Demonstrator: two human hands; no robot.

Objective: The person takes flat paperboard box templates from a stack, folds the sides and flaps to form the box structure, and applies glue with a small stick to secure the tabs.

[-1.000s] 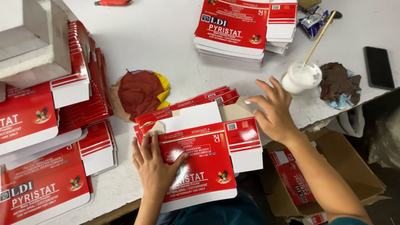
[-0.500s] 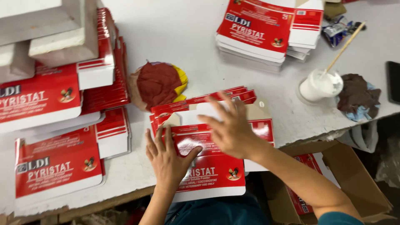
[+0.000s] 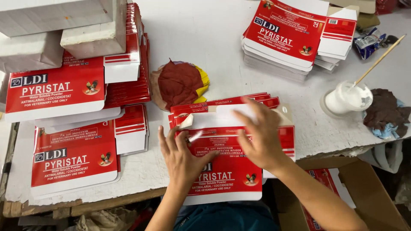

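Both hands, left hand (image 3: 182, 156) and right hand (image 3: 261, 137), fingers spread flat (gripping nothing) on red carton blank (image 3: 227, 179).

Two hands (image 3: 184, 156), one glue cup (image 3: 346, 98), one rag (image 3: 385, 109)

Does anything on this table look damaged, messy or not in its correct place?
Yes. The table front edge is chipped and crumbling below the glue pot. The carton stack sits fanned, not squared. A crumpled rag lies at the edge.
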